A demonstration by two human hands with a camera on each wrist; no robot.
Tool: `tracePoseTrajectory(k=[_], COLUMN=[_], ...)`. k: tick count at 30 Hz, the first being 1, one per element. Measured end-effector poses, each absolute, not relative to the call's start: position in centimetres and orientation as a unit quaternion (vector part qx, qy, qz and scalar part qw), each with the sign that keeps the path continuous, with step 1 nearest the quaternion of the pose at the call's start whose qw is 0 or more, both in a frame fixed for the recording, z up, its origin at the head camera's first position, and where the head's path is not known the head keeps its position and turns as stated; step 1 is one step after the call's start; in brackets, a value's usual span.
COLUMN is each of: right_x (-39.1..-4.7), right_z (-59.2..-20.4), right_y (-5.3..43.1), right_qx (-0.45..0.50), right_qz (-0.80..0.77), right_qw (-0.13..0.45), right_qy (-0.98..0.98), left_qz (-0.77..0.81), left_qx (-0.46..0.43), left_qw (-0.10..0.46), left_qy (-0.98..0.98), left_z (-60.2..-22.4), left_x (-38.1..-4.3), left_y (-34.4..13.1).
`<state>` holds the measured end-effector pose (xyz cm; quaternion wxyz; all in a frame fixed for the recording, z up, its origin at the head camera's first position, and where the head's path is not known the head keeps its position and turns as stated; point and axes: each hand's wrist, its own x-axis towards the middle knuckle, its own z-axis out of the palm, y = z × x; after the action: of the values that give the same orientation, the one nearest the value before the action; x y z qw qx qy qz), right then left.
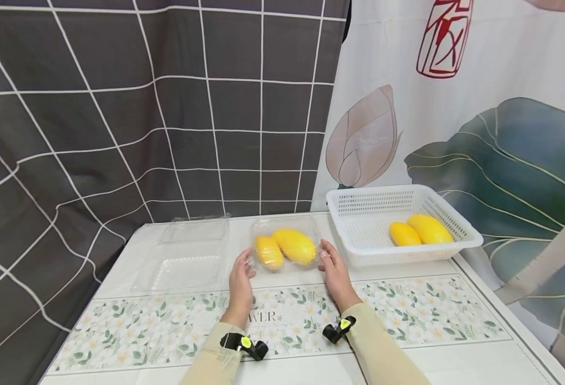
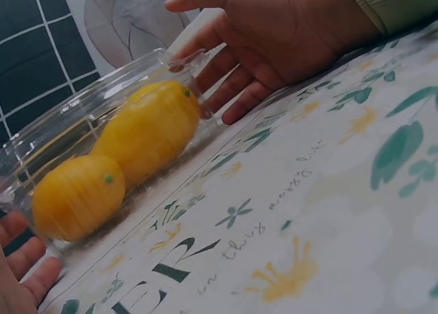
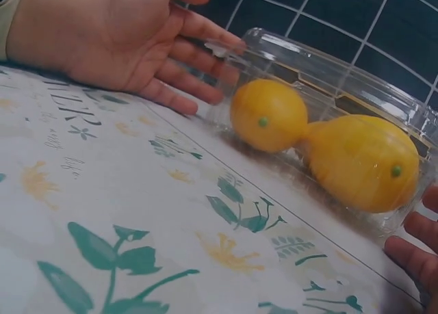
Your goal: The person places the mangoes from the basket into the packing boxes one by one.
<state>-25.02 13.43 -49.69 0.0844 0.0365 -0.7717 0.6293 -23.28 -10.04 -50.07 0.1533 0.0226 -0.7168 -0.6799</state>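
Observation:
A clear plastic clamshell box (image 1: 286, 222), its lid down, stands on the table with two smooth yellow fruits inside. The smaller fruit (image 1: 269, 253) lies left of the larger one (image 1: 295, 246); each has a green dot at one end in the right wrist view. My left hand (image 1: 241, 283) is at the box's left side, and its extended fingers (image 3: 198, 68) reach the box edge. At the opposite side is my right hand (image 1: 338, 278), fingers (image 2: 217, 64) likewise extended along the end wall. Neither hand's fingers curl round the box.
Left of the box lies another clear clamshell (image 1: 186, 267), standing open. A white perforated basket (image 1: 359, 224) holding two more yellow fruits (image 1: 429, 230) stands at the right. A floral strip (image 1: 143, 329) crosses the white table; curtains hang behind.

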Motion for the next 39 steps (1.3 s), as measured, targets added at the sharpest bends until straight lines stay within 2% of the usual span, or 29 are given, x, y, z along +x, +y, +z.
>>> tracePoseTrajectory(k=[9,27,36,39], right_x=[-22.7,-19.0,-18.0,-18.0], right_z=[-49.4,-49.3,-49.5,-49.3], right_y=[14.5,17.0,19.0,20.1], right_qx=[0.024,0.015,0.066,0.068], right_qz=[0.625,0.597,0.621,0.626], right_qw=[0.071,0.088,0.122,0.116], right_qy=[-0.777,-0.797,-0.771,-0.768], left_qz=[-0.715,-0.711,-0.713,-0.705], left_qx=[0.015,-0.037,-0.107,-0.141], left_qw=[0.114,0.086,-0.011,-0.037], left_qy=[-0.690,-0.697,-0.693,-0.694], left_z=[-46.9,-49.4,-47.4,-47.1], left_x=[-20.0,-20.0,-18.9,-18.7], left_y=[-10.5,-11.0,-10.7,-10.4])
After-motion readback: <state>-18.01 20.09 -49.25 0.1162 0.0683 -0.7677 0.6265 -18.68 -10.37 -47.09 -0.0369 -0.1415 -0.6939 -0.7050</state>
